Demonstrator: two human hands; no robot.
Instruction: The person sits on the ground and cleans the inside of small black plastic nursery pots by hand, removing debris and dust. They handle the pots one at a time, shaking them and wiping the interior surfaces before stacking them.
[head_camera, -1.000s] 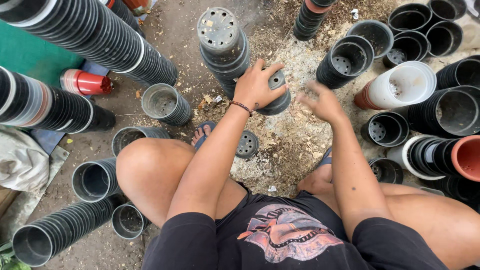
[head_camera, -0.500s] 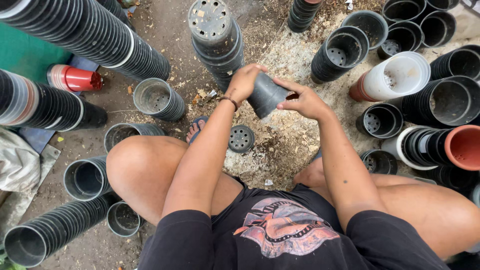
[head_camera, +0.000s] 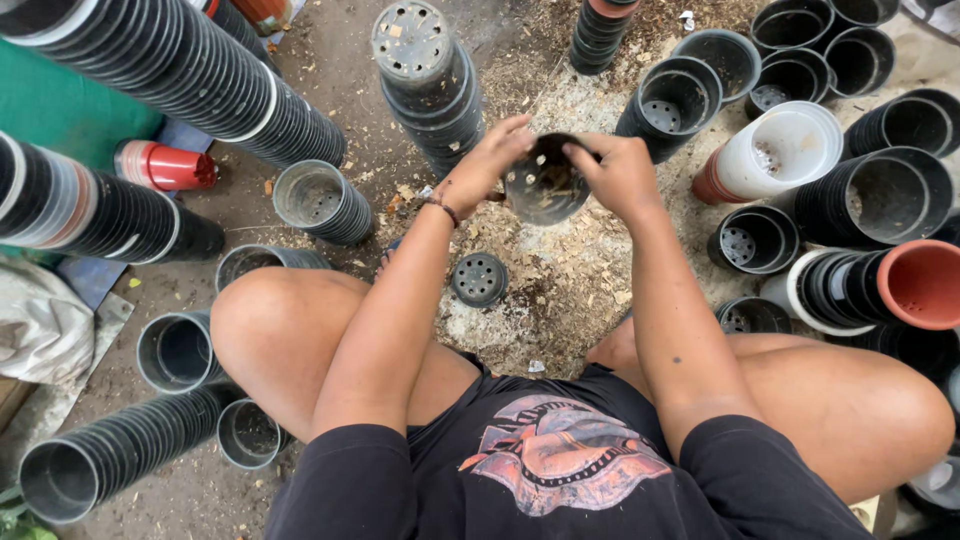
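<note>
Gripping one black pot (head_camera: 545, 180) between both hands: left hand (head_camera: 490, 160) pinching the rim's left side, right hand (head_camera: 620, 175) closed over the right. Pot tipped, mouth facing back toward the body, axis running away. Upturned stack (head_camera: 425, 75) just beyond the left hand; loose upturned pot (head_camera: 479, 278) below the grip.

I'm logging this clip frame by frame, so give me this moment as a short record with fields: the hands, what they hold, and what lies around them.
left hand: left hand grips the left rim of the black pot
right hand: right hand grips its right rim
black pot: held above the ground, mouth toward the camera, bits of debris inside
below the pot: small upturned black pot on wood shavings
behind: upright stack of black pots
right side: white pot lying on its side, terracotta-coloured pot
left side: long stacks of black pots lying down
</note>
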